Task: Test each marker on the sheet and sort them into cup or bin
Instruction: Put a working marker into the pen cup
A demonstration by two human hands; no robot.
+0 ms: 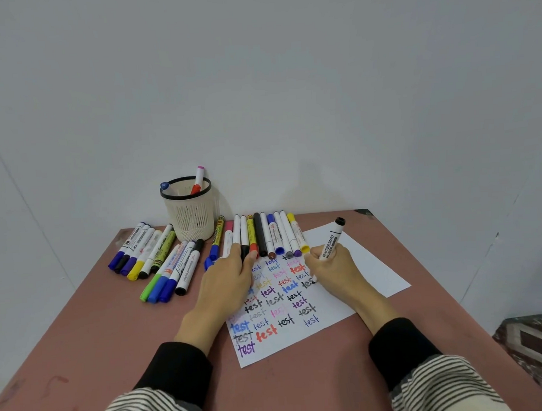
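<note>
A white sheet [354, 263] covered in coloured "test" words lies on the reddish table [320, 391]. My right hand [332, 268] grips a white whiteboard marker [329, 243] with a black end, its tip down on the sheet's right part. My left hand [229, 276] rests flat on the sheet's left side, fingertips at a row of markers [271, 233] lying along the sheet's far edge. A cream mesh cup [191, 209] with a black rim stands at the back, holding a red and pink marker [198, 179] and a blue-capped one [164, 185].
Two more groups of markers lie left of the cup: one [140, 250] far left, another [172, 273] nearer the sheet. A blue and yellow marker [216, 239] lies beside the row. A wall rises right behind the table. A patterned floor [534, 345] shows at right.
</note>
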